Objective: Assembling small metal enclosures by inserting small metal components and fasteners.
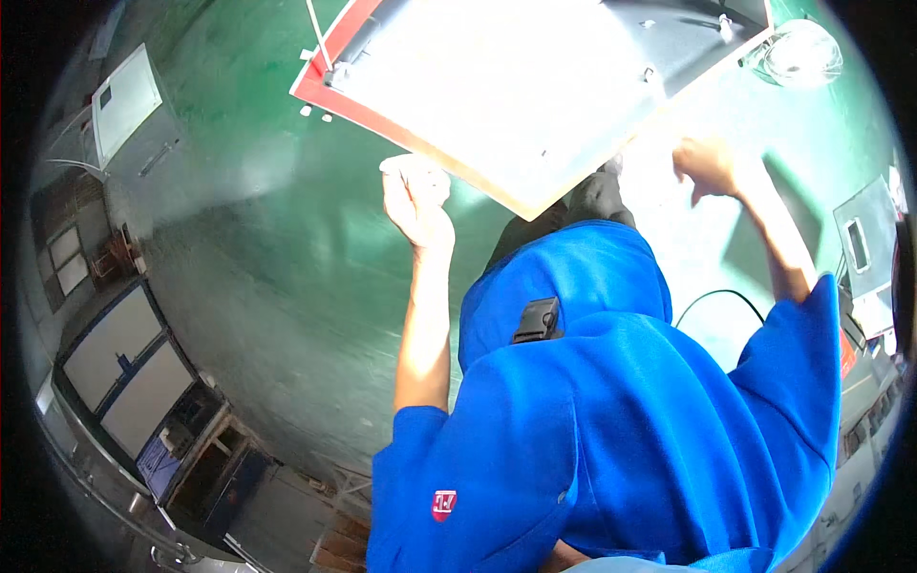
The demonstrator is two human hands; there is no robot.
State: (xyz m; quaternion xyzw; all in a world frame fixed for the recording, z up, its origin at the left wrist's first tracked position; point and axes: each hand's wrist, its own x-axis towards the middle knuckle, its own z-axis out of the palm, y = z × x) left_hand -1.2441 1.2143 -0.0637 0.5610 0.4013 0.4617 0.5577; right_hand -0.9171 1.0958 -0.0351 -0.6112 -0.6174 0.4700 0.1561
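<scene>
A large shallow rectangular panel with red edges lies in front of me, its inside mostly washed out by bright light. Close beside its left lower edge is my left hand, palm turned up and fingers curled in; whether it touches the edge I cannot tell. My right hand hovers apart from the panel's right edge, over the glaring floor. Its fingers are bent and closed downward, but glare hides anything in them. Small fittings sit near the panel's left corner.
A bundle of clear coiled wire or film lies at the far right. White-panelled cabinets stand at left, a pale box at far left. On the right are a grey panel with a slot and a dark cable on the green floor.
</scene>
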